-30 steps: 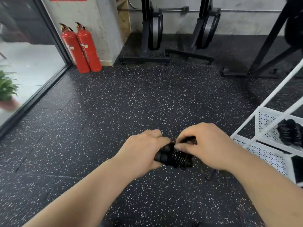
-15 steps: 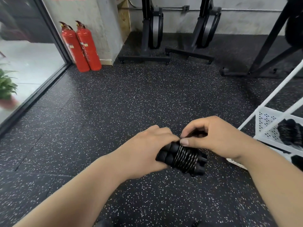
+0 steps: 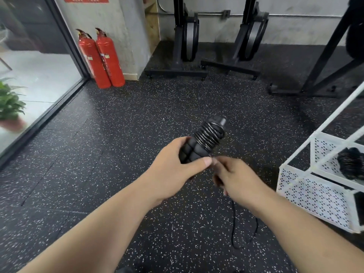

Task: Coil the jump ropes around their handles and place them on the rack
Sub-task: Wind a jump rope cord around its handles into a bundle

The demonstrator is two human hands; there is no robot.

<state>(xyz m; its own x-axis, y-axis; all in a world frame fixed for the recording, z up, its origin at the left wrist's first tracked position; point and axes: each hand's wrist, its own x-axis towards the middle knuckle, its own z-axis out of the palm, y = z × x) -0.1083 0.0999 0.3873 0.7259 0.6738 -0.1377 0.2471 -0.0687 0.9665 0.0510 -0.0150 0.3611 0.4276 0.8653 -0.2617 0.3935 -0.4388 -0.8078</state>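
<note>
We see the left hand (image 3: pixel 171 172) gripping the jump rope (image 3: pixel 199 142) by the near end of its two black foam handles, thumb laid across them and fingers wrapped behind. The bundle is held in the air to the left of the white rack (image 3: pixel 295 186), well apart from it, with its free end tilted up and leaning toward the rack's side. The cord is wound in tight turns round the far half of the handles (the turns blur together), and the handle caps stick out beyond the coil.

The right hand (image 3: pixel 236 180) sits just below the left thumb, between the bundle and the rack, and is smeared by motion. Its fingers are curled and the loose cord (image 3: pixel 233 223) comes out from under it, so we read it as holding that cord, though the exact pinch is hidden. The loose cord drops to the speckled floor (image 3: pixel 118 134) and lies in a narrow loop left of the rack's bottom shelf.

On one of the rack's perforated shelves lies a second coiled rope (image 3: pixel 350 164). Far to the left of the rack, two red fire extinguishers (image 3: pixel 102 58) stand side by side against a grey pillar, and a green potted plant (image 3: pixel 9 103) sits further left still. Black machine stands (image 3: pixel 185 38) line the wall beyond the rack.
</note>
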